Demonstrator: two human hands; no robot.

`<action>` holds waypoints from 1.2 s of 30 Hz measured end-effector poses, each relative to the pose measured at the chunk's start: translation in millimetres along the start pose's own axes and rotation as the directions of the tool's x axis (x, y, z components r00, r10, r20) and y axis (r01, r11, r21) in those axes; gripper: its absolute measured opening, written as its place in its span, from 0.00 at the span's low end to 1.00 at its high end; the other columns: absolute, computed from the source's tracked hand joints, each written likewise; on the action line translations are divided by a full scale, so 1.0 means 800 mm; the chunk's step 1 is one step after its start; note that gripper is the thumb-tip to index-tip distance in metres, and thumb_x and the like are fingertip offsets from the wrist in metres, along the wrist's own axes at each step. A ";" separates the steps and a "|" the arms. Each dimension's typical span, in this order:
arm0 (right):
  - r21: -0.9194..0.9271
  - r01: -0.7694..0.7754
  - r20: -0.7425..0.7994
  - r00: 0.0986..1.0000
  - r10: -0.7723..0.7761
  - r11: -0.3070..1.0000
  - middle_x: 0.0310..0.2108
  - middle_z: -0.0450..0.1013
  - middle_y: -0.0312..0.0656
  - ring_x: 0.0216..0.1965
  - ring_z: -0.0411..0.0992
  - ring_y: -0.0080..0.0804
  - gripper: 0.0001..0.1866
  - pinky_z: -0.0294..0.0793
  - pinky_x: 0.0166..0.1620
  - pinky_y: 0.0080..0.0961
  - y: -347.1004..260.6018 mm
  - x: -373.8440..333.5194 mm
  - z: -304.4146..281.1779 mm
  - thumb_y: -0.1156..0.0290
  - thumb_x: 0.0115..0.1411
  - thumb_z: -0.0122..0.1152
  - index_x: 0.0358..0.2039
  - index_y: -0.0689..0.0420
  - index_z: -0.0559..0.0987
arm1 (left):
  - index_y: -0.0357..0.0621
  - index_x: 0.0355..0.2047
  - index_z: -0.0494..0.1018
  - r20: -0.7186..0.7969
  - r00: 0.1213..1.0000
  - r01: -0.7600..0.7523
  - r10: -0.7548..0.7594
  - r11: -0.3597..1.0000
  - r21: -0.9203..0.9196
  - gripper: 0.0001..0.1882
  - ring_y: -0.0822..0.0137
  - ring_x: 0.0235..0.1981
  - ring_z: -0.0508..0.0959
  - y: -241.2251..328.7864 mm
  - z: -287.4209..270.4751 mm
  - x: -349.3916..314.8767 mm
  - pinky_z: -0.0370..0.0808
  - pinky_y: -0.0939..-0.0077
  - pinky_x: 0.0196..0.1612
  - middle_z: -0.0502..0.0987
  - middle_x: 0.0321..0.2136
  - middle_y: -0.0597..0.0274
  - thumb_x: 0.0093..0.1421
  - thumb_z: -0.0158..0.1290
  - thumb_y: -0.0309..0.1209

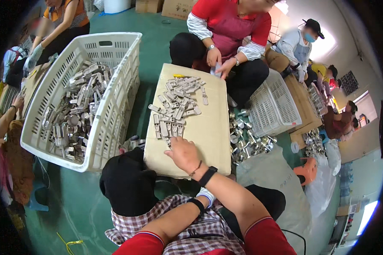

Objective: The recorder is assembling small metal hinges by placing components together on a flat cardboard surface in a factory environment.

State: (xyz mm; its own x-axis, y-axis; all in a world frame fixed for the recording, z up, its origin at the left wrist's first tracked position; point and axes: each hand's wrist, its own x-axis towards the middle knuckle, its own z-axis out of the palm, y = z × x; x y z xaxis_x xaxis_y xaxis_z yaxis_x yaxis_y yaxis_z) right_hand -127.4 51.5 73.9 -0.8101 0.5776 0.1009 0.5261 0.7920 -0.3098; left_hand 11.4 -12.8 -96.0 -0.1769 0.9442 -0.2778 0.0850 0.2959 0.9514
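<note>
My right hand [185,156] reaches over the cream-coloured work surface [215,127]. Its fingers bend down at the near edge of a pile of small flat grey pieces [174,100], and a small grey piece [168,143] shows between the thumb and fingers. These pieces look like little levers or clips; several at the near end lie side by side. Below the right wrist, my left hand [207,195] rests near my lap in a white glove or cuff. The right forearm crosses in front of it and its fingers are hidden.
A white slatted crate [136,42] full of metallic parts stands at the left. Across the surface sits a co-worker [234,25] holding something small. Shiny metal parts [253,146] lie on the right beside another white crate [272,97]. A yellow item [178,76] lies behind the pile.
</note>
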 end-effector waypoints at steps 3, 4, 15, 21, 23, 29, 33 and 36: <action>0.032 -0.065 0.034 0.997 0.064 0.997 0.30 0.71 0.45 0.37 0.70 0.45 0.14 0.68 0.38 0.40 0.015 -0.002 0.013 0.67 0.48 0.64 0.33 0.57 0.72 | 0.40 0.43 0.73 0.033 0.998 -0.054 0.052 0.996 0.077 0.15 0.63 0.39 0.73 -0.009 0.009 0.006 0.69 0.71 0.45 0.76 0.40 0.58 0.60 0.50 0.36; 0.048 -0.090 0.060 0.994 0.087 0.995 0.30 0.71 0.45 0.37 0.70 0.45 0.14 0.68 0.38 0.40 0.022 -0.003 0.011 0.67 0.48 0.64 0.33 0.56 0.72 | 0.39 0.42 0.73 0.035 0.997 -0.065 0.062 0.995 0.079 0.15 0.63 0.39 0.73 -0.012 0.012 0.012 0.69 0.71 0.45 0.76 0.40 0.58 0.60 0.50 0.36; 0.366 0.003 0.141 0.988 -0.058 0.931 0.31 0.73 0.47 0.35 0.72 0.45 0.13 0.71 0.39 0.35 0.130 -0.098 -0.133 0.69 0.49 0.62 0.35 0.58 0.74 | 0.39 0.50 0.68 0.140 0.926 0.360 -0.349 0.711 -0.604 0.18 0.68 0.38 0.71 0.111 -0.047 -0.014 0.68 0.74 0.43 0.74 0.43 0.60 0.61 0.50 0.32; 0.843 -0.370 0.138 0.850 0.509 0.390 0.31 0.72 0.40 0.29 0.74 0.28 0.11 0.75 0.35 0.23 0.210 -0.175 -0.148 0.75 0.58 0.54 0.42 0.61 0.75 | 0.42 0.42 0.73 0.063 0.937 0.305 -0.342 0.720 -0.624 0.11 0.72 0.27 0.70 0.105 -0.040 -0.015 0.68 0.76 0.32 0.76 0.30 0.67 0.59 0.53 0.32; 0.931 -0.342 0.201 0.768 0.608 0.124 0.30 0.71 0.39 0.28 0.73 0.25 0.10 0.76 0.34 0.21 0.215 -0.184 -0.128 0.75 0.59 0.53 0.42 0.62 0.73 | 0.41 0.45 0.73 0.126 0.913 0.382 -0.389 0.701 -0.602 0.14 0.72 0.31 0.70 0.105 -0.044 -0.014 0.68 0.76 0.36 0.76 0.33 0.66 0.59 0.53 0.31; 0.886 -0.458 0.403 0.679 0.614 -0.075 0.30 0.72 0.37 0.27 0.72 0.23 0.07 0.76 0.34 0.21 0.235 -0.184 -0.092 0.75 0.56 0.58 0.36 0.59 0.74 | 0.43 0.38 0.74 0.039 0.918 0.346 -0.395 0.749 -0.565 0.10 0.75 0.21 0.68 0.132 -0.049 -0.025 0.65 0.79 0.25 0.74 0.24 0.70 0.59 0.53 0.35; 0.826 -0.562 0.474 0.650 0.594 -0.043 0.31 0.73 0.32 0.30 0.70 0.21 0.06 0.72 0.34 0.23 0.245 -0.187 -0.077 0.71 0.56 0.60 0.34 0.56 0.75 | 0.40 0.42 0.73 -0.002 0.918 0.322 -0.397 0.749 -0.578 0.13 0.73 0.27 0.71 0.123 -0.043 -0.023 0.69 0.78 0.33 0.77 0.30 0.66 0.60 0.53 0.34; 0.779 -0.626 0.469 0.613 0.636 0.028 0.31 0.73 0.29 0.33 0.69 0.21 0.07 0.69 0.35 0.25 0.243 -0.186 -0.074 0.68 0.55 0.60 0.34 0.53 0.76 | 0.38 0.45 0.72 -0.022 0.927 0.306 -0.375 0.787 -0.537 0.16 0.71 0.34 0.72 0.119 -0.041 -0.023 0.69 0.75 0.41 0.78 0.37 0.63 0.60 0.53 0.35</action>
State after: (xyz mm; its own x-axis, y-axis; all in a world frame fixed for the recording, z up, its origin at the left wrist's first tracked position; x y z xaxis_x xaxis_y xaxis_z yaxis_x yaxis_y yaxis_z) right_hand 110.7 131.0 54.8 -0.2838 0.7645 -0.5789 0.3205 -0.4934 -0.8086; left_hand -9.7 -6.8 4.0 -0.2173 0.7608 -0.6116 -0.5134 0.4438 0.7345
